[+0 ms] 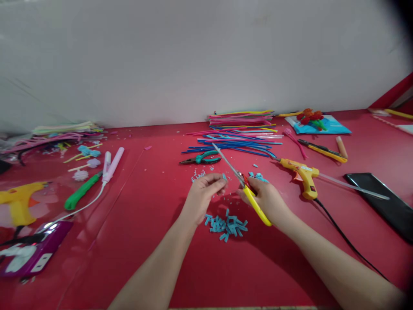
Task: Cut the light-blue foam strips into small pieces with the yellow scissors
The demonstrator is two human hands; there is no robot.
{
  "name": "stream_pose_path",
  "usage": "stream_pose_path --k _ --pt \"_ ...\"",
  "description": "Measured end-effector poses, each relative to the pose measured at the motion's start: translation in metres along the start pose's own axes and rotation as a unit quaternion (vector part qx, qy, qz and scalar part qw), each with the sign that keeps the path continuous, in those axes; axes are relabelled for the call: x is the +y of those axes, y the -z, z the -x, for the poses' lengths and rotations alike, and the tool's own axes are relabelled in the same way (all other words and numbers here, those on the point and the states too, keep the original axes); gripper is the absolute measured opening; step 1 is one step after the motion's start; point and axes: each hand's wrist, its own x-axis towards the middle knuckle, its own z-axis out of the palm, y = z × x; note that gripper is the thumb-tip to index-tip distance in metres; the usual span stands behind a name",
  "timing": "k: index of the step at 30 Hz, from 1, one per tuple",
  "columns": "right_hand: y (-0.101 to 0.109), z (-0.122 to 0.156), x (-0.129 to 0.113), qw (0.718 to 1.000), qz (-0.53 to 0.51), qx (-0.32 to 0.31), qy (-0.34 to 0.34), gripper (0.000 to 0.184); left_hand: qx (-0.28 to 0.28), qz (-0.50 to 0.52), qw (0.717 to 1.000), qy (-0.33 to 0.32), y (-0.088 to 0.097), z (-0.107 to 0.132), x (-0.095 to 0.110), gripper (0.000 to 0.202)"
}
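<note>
My right hand (266, 199) grips yellow-handled scissors (240, 181), blades pointing up and left over the red table (135, 241). My left hand (204, 191) pinches a short blue pipe-cleaner piece (224, 177) beside the blades. Just below both hands lies a small pile of cut blue pieces (226, 224). More blue bits (258, 176) lie behind my right hand.
Long pipe cleaners (238, 137) are piled at the back, green-handled pliers (201, 159) in front of them. A yellow glue gun (301, 174) with black cord and a black phone (383, 202) lie right. At left are another glue gun (19, 202), a pink hair iron (111, 165) and pompom sticks (85, 163).
</note>
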Motion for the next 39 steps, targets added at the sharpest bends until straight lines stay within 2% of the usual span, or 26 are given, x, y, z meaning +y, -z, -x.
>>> stream_pose_path --k 4,7,10,13,15,19,23,30,34,36,39 --pt "0.003 0.002 -0.006 0.98 -0.193 -0.018 -0.046 0.016 -0.081 -0.053 0.995 0.018 -0.009 0.005 -0.002 0.012" --pt "0.006 0.004 -0.008 0.955 -0.288 -0.039 -0.059 0.016 -0.127 -0.067 0.989 0.042 -0.012 0.008 -0.003 0.013" --pt "0.007 0.006 -0.008 0.945 -0.319 -0.045 -0.051 0.017 -0.152 -0.083 0.984 0.051 -0.011 0.009 -0.004 0.012" --pt "0.007 0.005 -0.006 0.955 -0.288 -0.051 -0.057 0.019 -0.161 -0.12 0.979 0.046 -0.011 0.009 -0.005 0.011" --pt "0.005 0.005 -0.005 0.963 -0.259 -0.038 -0.06 0.02 -0.145 -0.167 0.975 0.016 -0.012 0.009 -0.006 0.01" --pt "-0.001 0.002 -0.003 0.979 -0.197 -0.001 -0.054 0.014 -0.071 -0.288 0.95 -0.095 -0.014 0.01 -0.009 0.01" --pt "-0.006 0.001 0.0 0.984 -0.175 0.014 -0.042 0.012 -0.057 -0.317 0.937 -0.135 -0.015 0.012 -0.012 0.007" --pt "-0.011 0.002 -0.001 0.978 -0.201 0.017 -0.054 0.008 -0.045 -0.338 0.931 -0.13 -0.019 0.013 -0.015 0.006" --pt "-0.01 0.002 -0.002 0.979 -0.198 0.006 -0.055 0.014 -0.028 -0.326 0.936 -0.133 -0.019 0.013 -0.013 0.005" --pt "-0.006 0.002 -0.001 0.987 -0.155 0.008 -0.035 0.021 -0.012 -0.292 0.948 -0.127 -0.017 0.013 -0.011 0.004" --pt "0.002 0.002 0.001 0.999 -0.032 0.024 0.006 0.026 0.036 -0.208 0.972 -0.099 -0.011 0.009 -0.006 0.006"
